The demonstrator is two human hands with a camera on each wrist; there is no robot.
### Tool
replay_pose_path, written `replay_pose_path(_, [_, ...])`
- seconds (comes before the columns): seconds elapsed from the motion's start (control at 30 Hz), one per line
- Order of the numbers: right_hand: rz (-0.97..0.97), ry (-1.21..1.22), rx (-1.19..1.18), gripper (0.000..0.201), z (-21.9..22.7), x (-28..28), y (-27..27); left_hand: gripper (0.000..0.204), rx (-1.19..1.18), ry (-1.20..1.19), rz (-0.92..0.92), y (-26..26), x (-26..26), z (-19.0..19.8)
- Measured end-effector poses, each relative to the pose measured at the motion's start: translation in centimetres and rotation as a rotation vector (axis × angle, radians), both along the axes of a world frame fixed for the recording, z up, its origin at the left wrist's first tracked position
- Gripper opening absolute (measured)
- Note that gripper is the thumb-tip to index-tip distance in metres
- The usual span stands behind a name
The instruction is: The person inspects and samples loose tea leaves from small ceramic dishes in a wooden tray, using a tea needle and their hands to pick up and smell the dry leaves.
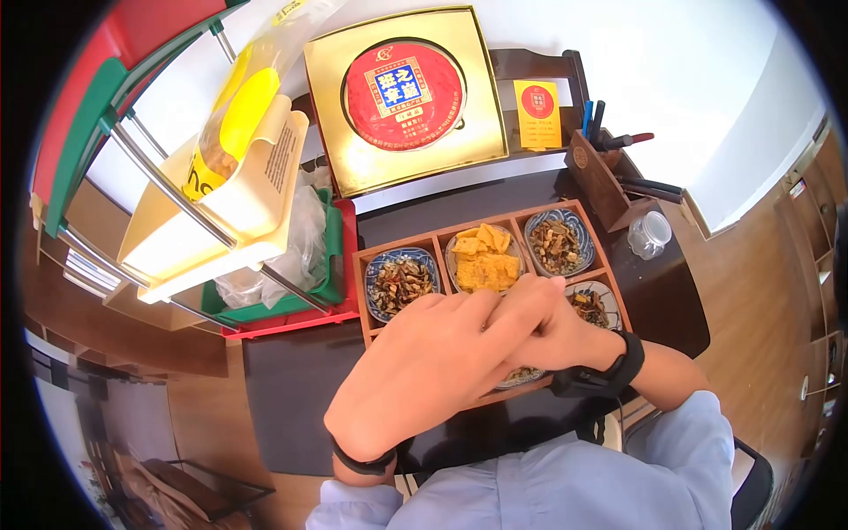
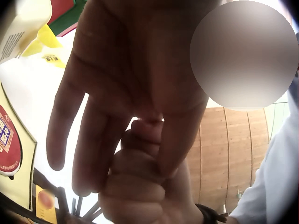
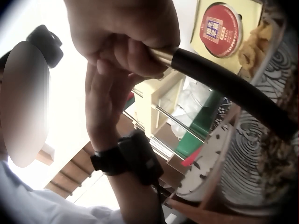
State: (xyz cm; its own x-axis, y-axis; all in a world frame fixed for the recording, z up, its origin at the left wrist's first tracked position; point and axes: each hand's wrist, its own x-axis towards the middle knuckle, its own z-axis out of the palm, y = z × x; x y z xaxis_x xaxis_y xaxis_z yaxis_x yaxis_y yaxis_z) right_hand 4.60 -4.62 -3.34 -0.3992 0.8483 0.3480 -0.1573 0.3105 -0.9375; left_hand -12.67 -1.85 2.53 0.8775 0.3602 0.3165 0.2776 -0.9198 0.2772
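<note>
In the head view my left hand (image 1: 433, 344) lies across my right hand (image 1: 572, 340), over a compartmented wooden tray (image 1: 609, 265). The right wrist view shows my right fist gripping a dark curved rod (image 3: 224, 86) with a brass-coloured neck, its far end pointing down toward a patterned bowl (image 3: 238, 177). Left fingers (image 2: 84, 158) extend loosely in the left wrist view, with the thumb against the right fist. The tray holds patterned bowls of dried brown pieces (image 1: 402, 284) and a bowl of yellow chips (image 1: 486, 269). The nearer bowls are partly hidden by my hands.
Behind the tray stands a gold box (image 1: 490, 124) with a red round cake (image 1: 402, 97). A rack with a cream bin (image 1: 212, 194) and green basket (image 1: 331, 256) is at left. At right are a wooden pen holder (image 1: 609, 181) and a clear jar (image 1: 649, 235).
</note>
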Motion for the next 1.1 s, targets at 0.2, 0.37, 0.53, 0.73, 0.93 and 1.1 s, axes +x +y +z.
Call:
replay_pose_path(0.2, [-0.034, -0.034, 0.153, 0.009, -2.5, -0.5, 0.7, 0.064, -0.03, 0.004, 0.033, 0.3, 0.0, -0.8])
replay_pose_path(0.37, [-0.134, -0.007, 0.104, 0.012, -0.3, -1.1, 0.5, 0.063, -0.065, 0.019, 0.049, 0.3, 0.5, -0.5])
replay_pose_path(0.53, [-0.098, -0.159, 0.33, 0.009, -2.1, -0.7, 1.0, 0.059, 0.034, -0.004, -0.038, 0.4, 0.1, -0.8])
replay_pose_path(0.73, [-0.104, -0.121, 0.258, 0.012, -0.8, -1.0, 1.2, 0.058, -0.028, 0.011, 0.016, 0.3, 0.3, -0.8])
replay_pose_path(0.93, [-0.109, -0.14, 0.374, 0.014, -2.6, -1.6, 1.5, 0.052, 0.068, 0.059, 0.003, 0.2, 0.1, -1.1])
replay_pose_path(1.1, [-0.094, -0.15, 0.342, 0.015, -1.8, -1.2, 1.6, 0.049, 0.033, 0.044, 0.028, 0.1, 0.5, -0.9])
